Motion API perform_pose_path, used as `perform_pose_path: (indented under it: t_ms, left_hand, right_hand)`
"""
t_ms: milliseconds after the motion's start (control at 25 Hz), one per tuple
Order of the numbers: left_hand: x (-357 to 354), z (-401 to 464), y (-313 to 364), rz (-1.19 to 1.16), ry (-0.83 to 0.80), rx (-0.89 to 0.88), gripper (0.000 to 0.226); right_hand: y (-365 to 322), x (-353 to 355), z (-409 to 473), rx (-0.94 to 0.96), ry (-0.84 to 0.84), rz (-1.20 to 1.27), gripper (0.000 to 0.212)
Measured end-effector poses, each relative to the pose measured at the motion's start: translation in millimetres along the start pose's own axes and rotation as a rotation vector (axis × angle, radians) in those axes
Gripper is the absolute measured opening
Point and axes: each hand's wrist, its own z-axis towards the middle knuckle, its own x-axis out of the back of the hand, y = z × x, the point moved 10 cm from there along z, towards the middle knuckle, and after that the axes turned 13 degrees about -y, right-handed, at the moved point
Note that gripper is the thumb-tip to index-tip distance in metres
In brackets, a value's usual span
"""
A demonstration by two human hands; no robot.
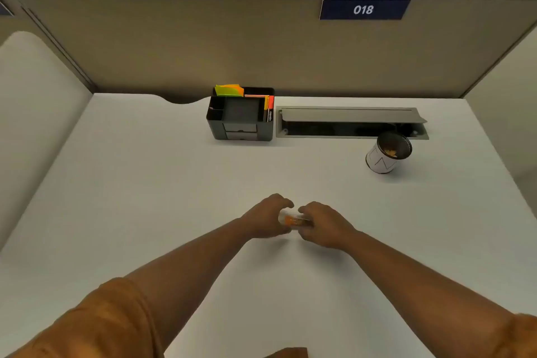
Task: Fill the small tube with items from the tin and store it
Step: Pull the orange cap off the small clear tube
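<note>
We hold the tube [295, 221] with both hands, left hand [266, 219] and right hand [322, 225] wrapped on its ends, mid-worktop [174, 183]. It looks full. Next we close it and store it.

The small tube [295, 221] is clear with orange contents, and the tin [388, 152] is white with thin dark line markings and a black inside holding orange bits. The table [145, 183] is plain white, the organiser [241, 118] black with yellow-green, orange and pink notes [229, 90]. The sign [363, 9] is navy with white "018", the sleeve [96, 325] rust orange.
</note>
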Motion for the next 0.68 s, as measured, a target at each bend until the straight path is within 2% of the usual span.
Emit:
perform_pose_path:
  t_ms: [120,200,280,320,560,680]
  left_hand:
    - [-12,11,-10,0.015,-0.024,0.013,0.06]
    - [-16,15,-12,0.036,0.006,-0.011,0.039]
    - [-13,17,-15,-0.025,0.07,-0.02,0.02]
    - [-9,16,-20,-0.085,0.098,-0.006,0.018]
    - [11,12,-29,-0.687,0.153,-0.019,0.031]
    - [21,12,-28,-0.784,0.182,-0.038,0.034]
  right_hand:
    - [-2,-6,7,0.044,0.014,-0.085,0.02]
    - [1,-9,10,0.05,0.031,-0.055,0.011]
    - [1,-7,12,0.09,0.051,0.011,0.012]
    - [3,-6,12,0.095,0.058,0.045,0.012]
    - [10,16,11,0.125,0.16,0.41,0.021]
    - [12,23,12,0.128,0.192,0.505,0.026]
